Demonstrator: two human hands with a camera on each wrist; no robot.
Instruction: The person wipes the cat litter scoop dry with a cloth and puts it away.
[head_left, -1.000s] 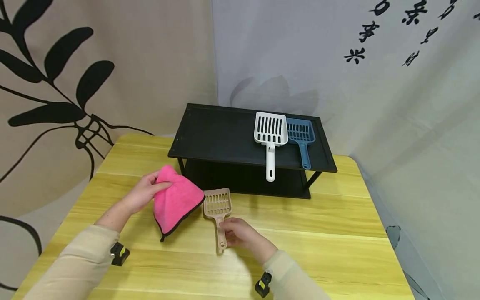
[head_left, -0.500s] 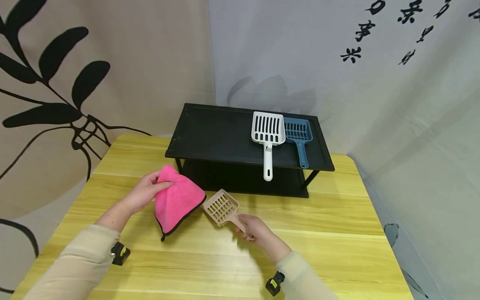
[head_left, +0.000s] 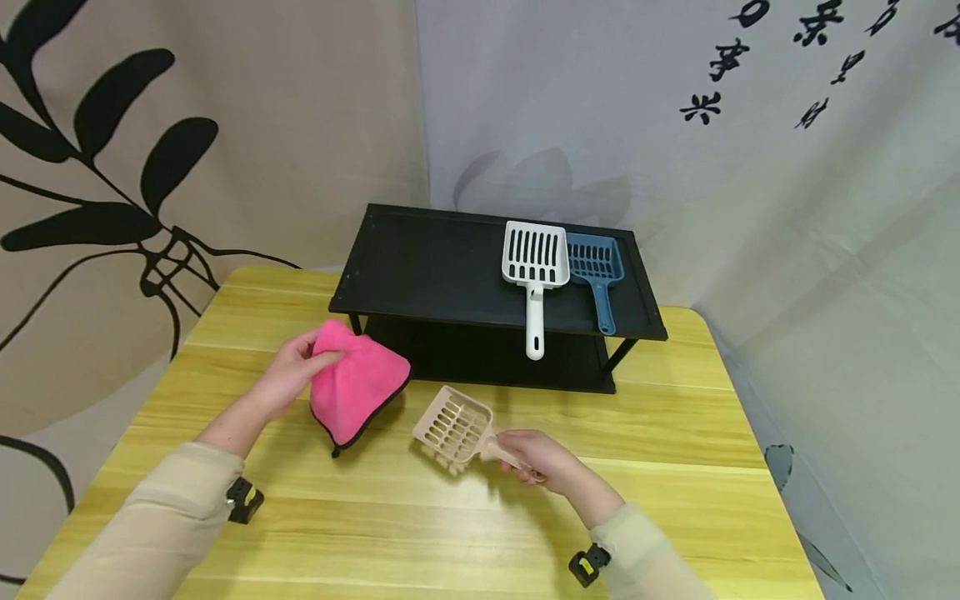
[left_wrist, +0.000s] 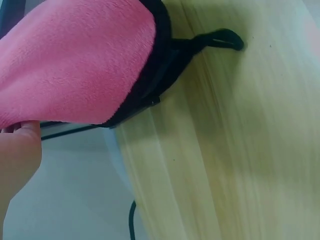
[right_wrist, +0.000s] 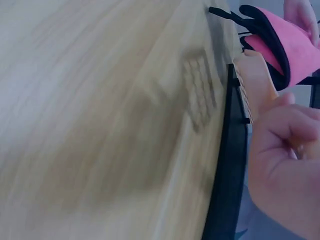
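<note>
My left hand (head_left: 294, 371) pinches a pink cloth (head_left: 358, 383) by its top; the cloth hangs over the table with its black edging and small loop lowest. In the left wrist view the pink cloth (left_wrist: 80, 60) fills the upper left, partly covering my fingers. By its handle, my right hand (head_left: 542, 460) grips a beige litter scoop (head_left: 454, 425), tilted with the slotted head pointing left, toward the cloth. The right wrist view shows that scoop (right_wrist: 255, 80) from the side, raised off the wood, its slotted shadow falling on the tabletop.
Behind the hands stands a low black two-tier rack (head_left: 435, 258). On its upper shelf a white litter scoop (head_left: 536, 258) lies beside a blue one (head_left: 597, 260), the white handle overhanging the front edge. Yellow wood-grain table (head_left: 337, 533) stretches all around; printed curtains (head_left: 315, 125) hang behind.
My right hand has moved right and lifted the beige scoop away from the cloth, turning its head leftward. My left hand holds the cloth in nearly the same place, its lower corner slightly higher.
</note>
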